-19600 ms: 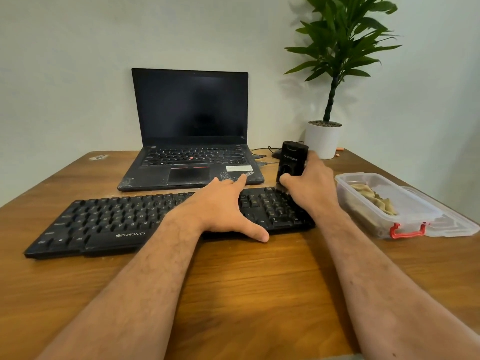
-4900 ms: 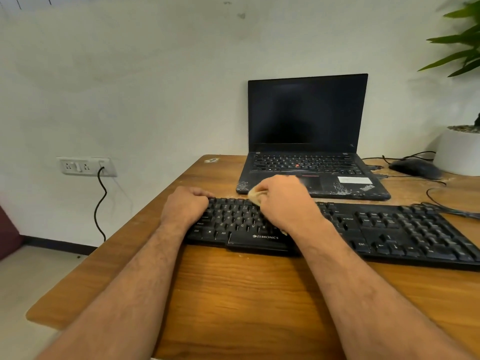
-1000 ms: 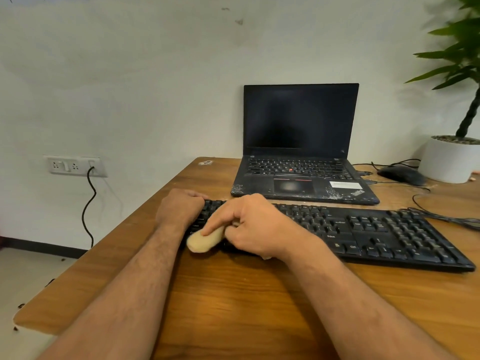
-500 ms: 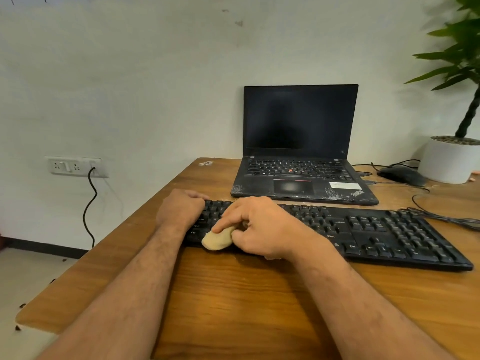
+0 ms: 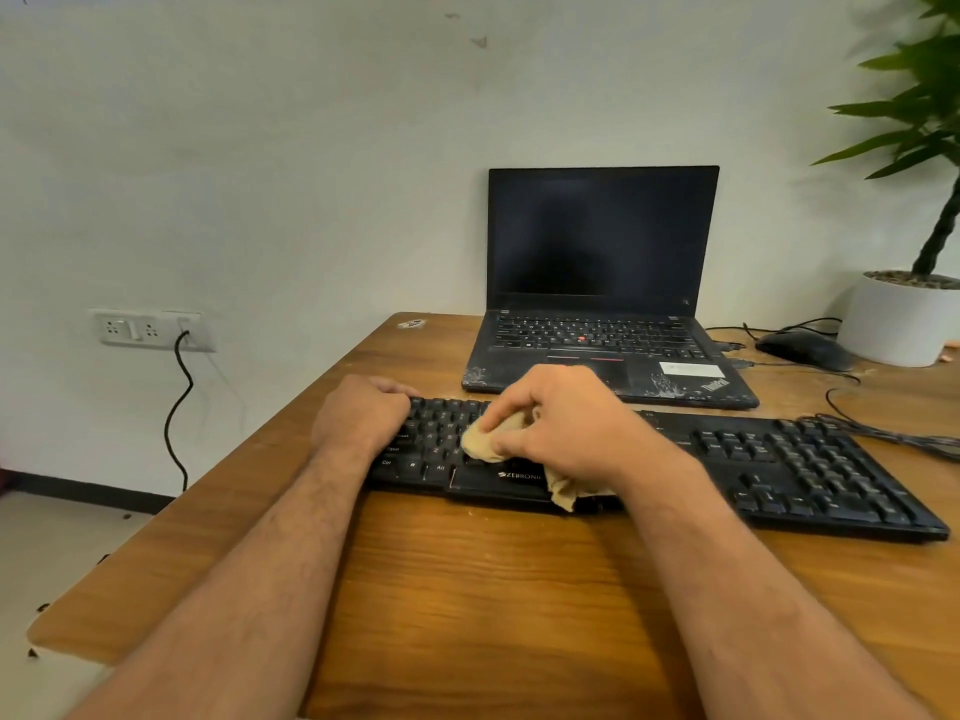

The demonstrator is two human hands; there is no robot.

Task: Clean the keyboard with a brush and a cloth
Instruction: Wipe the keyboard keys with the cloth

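1. Head view: a black keyboard lies across the wooden desk, just in front of an open laptop with a dark screen
2. The right hand has its fingers and thumb curled round a bunched tan cloth, pressed onto the keys left of centre; a corner hangs over the front edge
3. The left hand rests curled over the keyboard's left end; it seems to grip the edge, though the fingertips are hidden
4. A mouse and a white plant pot sit at the far right
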